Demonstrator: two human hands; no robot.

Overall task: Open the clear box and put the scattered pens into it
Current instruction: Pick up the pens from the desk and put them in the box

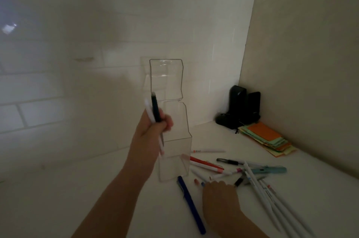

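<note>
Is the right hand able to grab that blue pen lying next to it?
Probably yes. The right hand rests on the table among the scattered pens, and the blue pen lies just to its left with nothing on top of it. The left hand, busy holding two pens, isn't in the way.

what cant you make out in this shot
Head view only, dim and soft:
- Right hand: its fingertips are curled under, so whether its grip holds a pen is hidden.
- Left hand: motion blur; it shows a black pen and a white pen, any others unclear.
- Clear box: pens inside, unclear.
- White pens: print too small.
- Black objects: too dark to identify.
</note>
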